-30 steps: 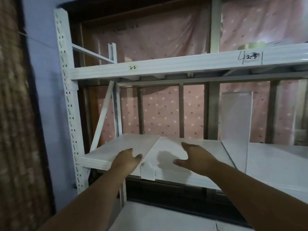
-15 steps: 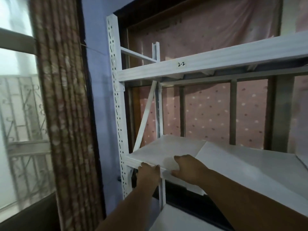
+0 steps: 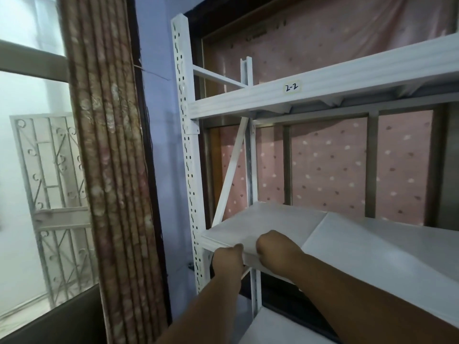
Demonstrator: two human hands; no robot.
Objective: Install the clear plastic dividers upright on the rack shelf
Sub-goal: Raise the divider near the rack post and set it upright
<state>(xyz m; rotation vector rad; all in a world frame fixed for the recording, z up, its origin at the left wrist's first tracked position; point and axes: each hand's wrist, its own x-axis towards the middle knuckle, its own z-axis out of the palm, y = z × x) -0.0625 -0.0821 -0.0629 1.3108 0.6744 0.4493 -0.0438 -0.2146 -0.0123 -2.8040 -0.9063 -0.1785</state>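
A clear plastic divider (image 3: 263, 222) lies flat at the left end of the white rack shelf (image 3: 387, 247), its near edge at the shelf's front lip. My left hand (image 3: 227, 260) is closed on that near edge from below and in front. My right hand (image 3: 274, 252) grips the same edge just to the right, fingers curled over the sheet. Both forearms reach up from the bottom of the view.
The rack's perforated white upright (image 3: 185, 150) stands just left of my hands. An upper shelf beam (image 3: 323, 88) labelled 2-2 runs overhead. A folded patterned curtain (image 3: 109, 157) and a window grille (image 3: 49, 184) are at the left. A lower shelf (image 3: 273, 328) shows below.
My view has swung left, so the upright divider seen at the right a second ago is out of frame. Both hands moved left and closed on the flat divider's near edge.
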